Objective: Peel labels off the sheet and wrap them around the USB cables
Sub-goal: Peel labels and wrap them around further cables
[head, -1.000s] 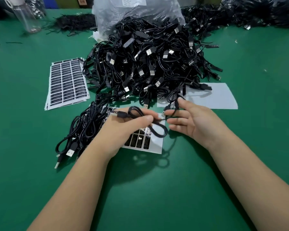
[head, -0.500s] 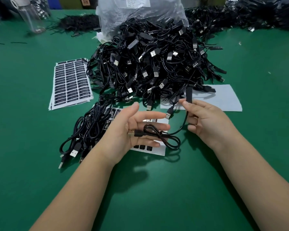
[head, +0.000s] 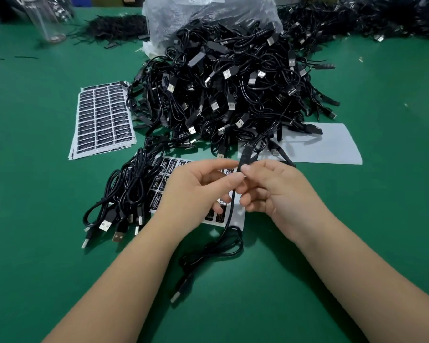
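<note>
Two hands meet over the label sheet (head: pixel 169 169): we see the left hand (head: pixel 196 194) and right hand (head: pixel 275 191) both pinching one USB cable (head: pixel 229 219) near its upper black end. Its cord hangs down past the sheet's near edge, coiling on the green bench (head: pixel 394 219), plug lying nearest us.
</note>
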